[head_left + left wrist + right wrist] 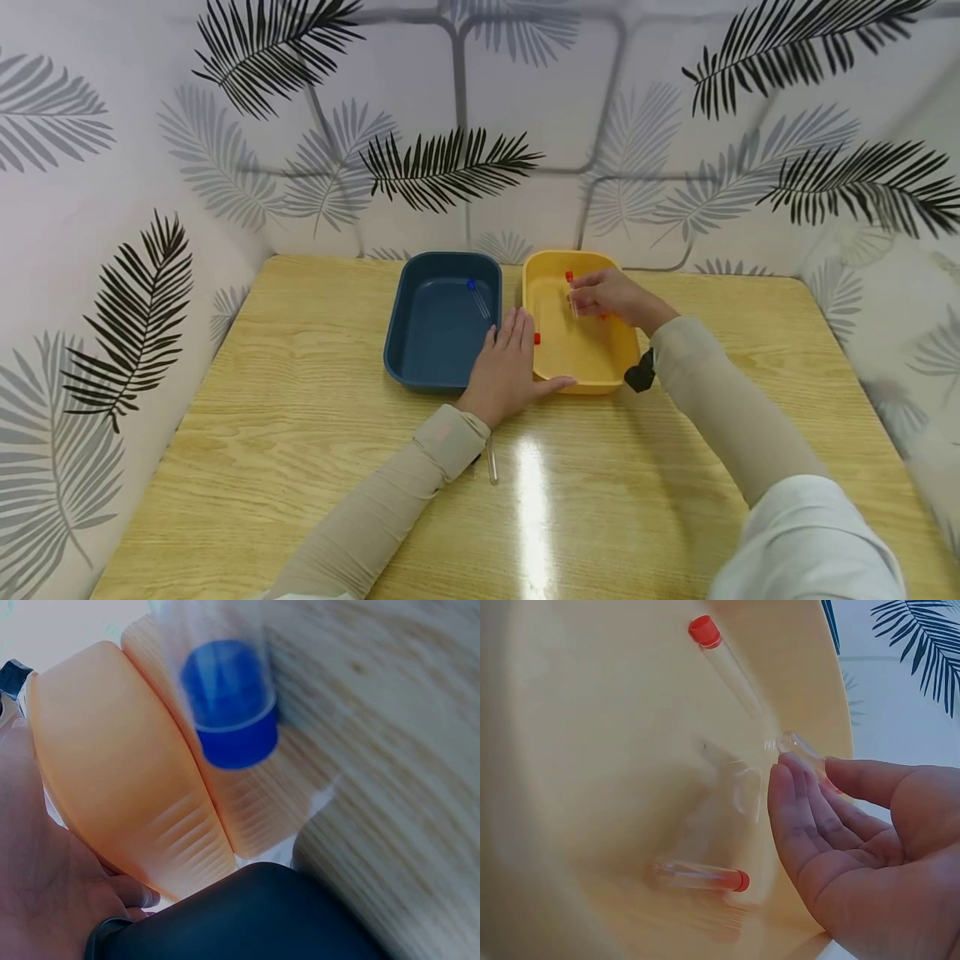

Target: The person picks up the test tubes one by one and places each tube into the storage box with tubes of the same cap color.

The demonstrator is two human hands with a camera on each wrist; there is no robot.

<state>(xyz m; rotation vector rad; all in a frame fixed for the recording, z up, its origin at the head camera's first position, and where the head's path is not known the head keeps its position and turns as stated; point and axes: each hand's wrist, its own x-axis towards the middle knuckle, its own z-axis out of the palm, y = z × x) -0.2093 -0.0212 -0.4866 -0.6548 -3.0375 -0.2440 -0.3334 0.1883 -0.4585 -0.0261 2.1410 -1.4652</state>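
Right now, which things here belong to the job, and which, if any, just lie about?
Likely in the job:
right hand, pinching a red-capped tube;
left hand, at the yellow tray's edge;
other red-capped tubes in that tray;
blue tray and its blue-capped tube;
loose tube on the table.

Apparently just surroundings:
table;
leaf-print backdrop.

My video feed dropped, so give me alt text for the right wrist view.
A right hand pinches a clear red-capped tube over a yellow tray. Inside lie an upper tube and a lower tube, both red-capped.

Pinched tube (pixel 798 745) partly hidden by the right fingers (pixel 787 802)
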